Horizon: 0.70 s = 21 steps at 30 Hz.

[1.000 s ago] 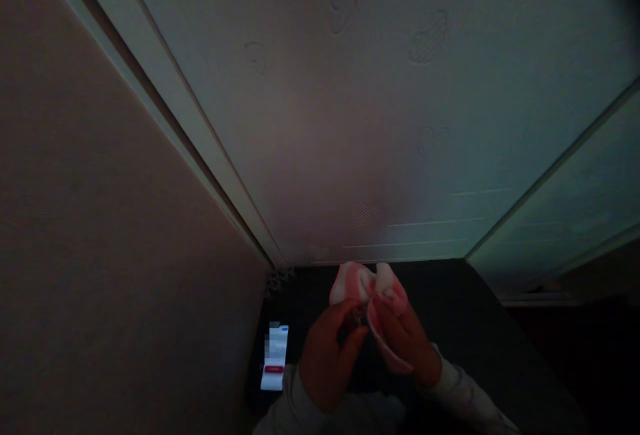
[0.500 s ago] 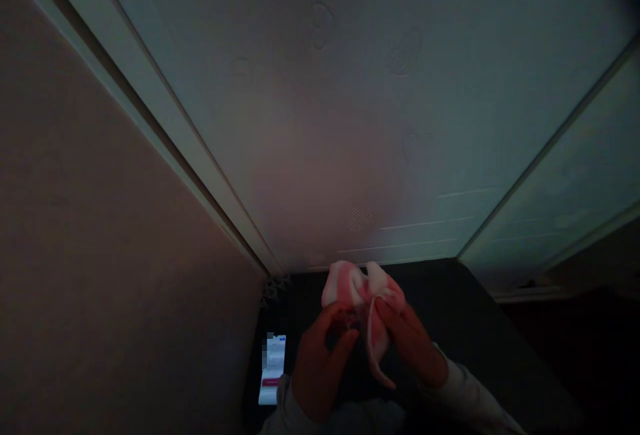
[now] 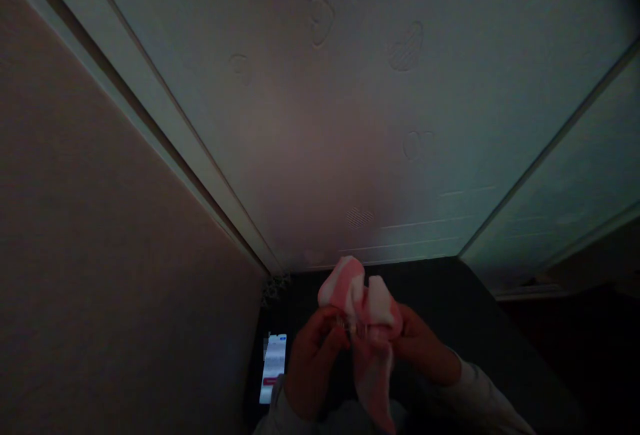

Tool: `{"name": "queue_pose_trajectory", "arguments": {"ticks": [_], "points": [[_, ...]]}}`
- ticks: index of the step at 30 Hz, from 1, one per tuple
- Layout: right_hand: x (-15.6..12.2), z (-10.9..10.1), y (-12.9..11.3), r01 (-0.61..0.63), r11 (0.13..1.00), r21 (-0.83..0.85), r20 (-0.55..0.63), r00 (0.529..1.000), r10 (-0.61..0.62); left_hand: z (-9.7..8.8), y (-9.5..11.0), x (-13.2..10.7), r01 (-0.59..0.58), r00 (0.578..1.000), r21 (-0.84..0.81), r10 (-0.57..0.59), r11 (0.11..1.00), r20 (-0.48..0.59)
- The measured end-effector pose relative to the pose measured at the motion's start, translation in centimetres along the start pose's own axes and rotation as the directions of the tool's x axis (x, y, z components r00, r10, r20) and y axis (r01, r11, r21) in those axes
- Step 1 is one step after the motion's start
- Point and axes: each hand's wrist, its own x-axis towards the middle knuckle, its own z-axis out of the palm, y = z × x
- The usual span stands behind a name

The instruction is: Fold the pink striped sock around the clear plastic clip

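In dim light both my hands hold a small pink and white striped piece of cloth (image 3: 361, 305), which looks like a pair of socks. My left hand (image 3: 311, 361) pinches its left part, fingers closed on the fabric. At the right side my right hand (image 3: 420, 348) grips it, and a loose end of the cloth hangs down between my wrists. Both hands are raised above a dark surface (image 3: 460, 315) just in front of me.
A lit phone (image 3: 273, 367) lies on the dark surface left of my left hand. A pale wall (image 3: 350, 121) with faint heart patterns rises behind, with a door frame (image 3: 165, 128) and a brownish panel (image 3: 100, 275) to the left.
The cloth has been bunched and turned between my hands. One end now hangs lower between my wrists, and my right hand has shifted slightly right.
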Motion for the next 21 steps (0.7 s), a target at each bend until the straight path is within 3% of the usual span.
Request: {"name": "queue_pose_trajectory", "arguments": {"ticks": [6, 11, 21], "points": [[-0.27, 0.14, -0.41, 0.088, 0.968, -0.236, 0.067, 0.995, -0.074, -0.58, 0.22, 0.12, 0.022, 0.999, 0.03, -0.023, 0.999, 0.041], [-0.4, 0.29, -0.26, 0.176, 0.912, -0.369, 0.026, 0.983, -0.18, -0.63, 0.47, -0.01, 0.028, 1.0, -0.006, -0.028, 1.0, 0.007], [-0.25, 0.77, -0.47, 0.156, 0.908, -0.39, 0.008, 0.986, -0.166, -0.59, 0.23, -0.16, 0.036, 0.999, -0.004, -0.036, 0.999, -0.028]]}}
